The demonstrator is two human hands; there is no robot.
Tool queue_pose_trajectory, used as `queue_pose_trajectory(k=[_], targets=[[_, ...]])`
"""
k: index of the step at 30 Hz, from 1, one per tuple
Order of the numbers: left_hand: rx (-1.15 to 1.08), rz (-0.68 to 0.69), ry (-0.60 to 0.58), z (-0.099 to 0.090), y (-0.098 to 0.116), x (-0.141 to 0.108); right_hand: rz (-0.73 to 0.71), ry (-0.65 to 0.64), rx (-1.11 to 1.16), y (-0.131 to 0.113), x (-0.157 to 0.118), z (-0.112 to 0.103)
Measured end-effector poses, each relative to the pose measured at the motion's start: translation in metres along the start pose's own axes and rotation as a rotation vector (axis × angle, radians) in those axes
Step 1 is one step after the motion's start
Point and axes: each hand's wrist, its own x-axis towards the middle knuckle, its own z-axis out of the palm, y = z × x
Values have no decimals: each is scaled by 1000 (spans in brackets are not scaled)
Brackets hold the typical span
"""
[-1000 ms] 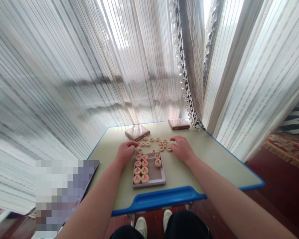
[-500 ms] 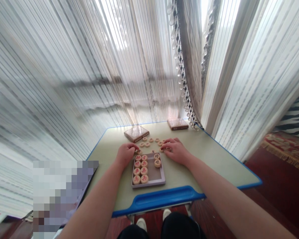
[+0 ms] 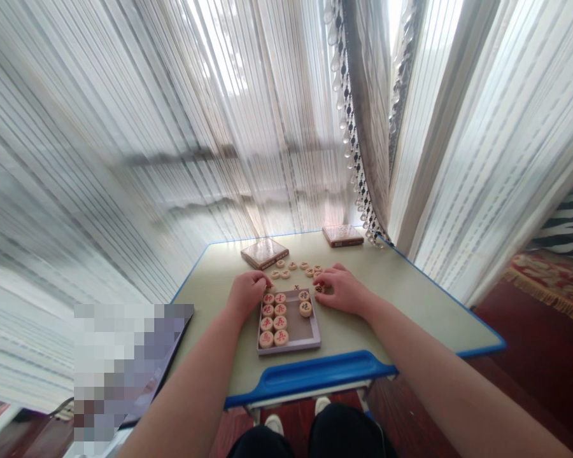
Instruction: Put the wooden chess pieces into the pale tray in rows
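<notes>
A shallow lilac box (image 3: 297,348) lies before me, with two columns of red-marked Chinese chess pieces (image 3: 281,323) along its left side. Two black-marked pieces (image 3: 305,309) sit at its upper right. My left hand (image 3: 249,295) is by the box's far left corner, its fingers closed at a Chinese chess piece (image 3: 271,288) they partly cover. On the other side, my right hand (image 3: 342,290) has thumb and index finger bent around a black-marked Chinese chess piece (image 3: 319,289) on the table. Several loose pieces (image 3: 293,266) lie beyond the box.
Two flat boxes stand at the back of the table (image 3: 401,305), a left one (image 3: 265,252) and a right one (image 3: 343,235). A blue tray edge (image 3: 322,373) runs along the front. Curtains (image 3: 286,127) hang behind; a blurred-out object (image 3: 138,375) is at the left.
My right fingertips have shifted slightly around a near black-marked piece. My left hand stays at the box's far left corner. The whole view has moved a little.
</notes>
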Motion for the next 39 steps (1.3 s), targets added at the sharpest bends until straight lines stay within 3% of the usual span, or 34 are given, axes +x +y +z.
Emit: queue_pose_trajectory(k=[9,19,24,30,39], targets=[[95,4,68,-6,2,-3,32,-72,-51,-2,-8,-9],[160,15,94,-5,3,-2,5,-47,-53,-5,-12,-13],[189,20,114,-5,5,-2,-93,105,-4,-25,-17,-17],[179,103,119,-4,8,-4,-296,-33,42,-64,-26,-10],[211,135,126,-2,11,2,-241,18,-31,-61,-21,-1]])
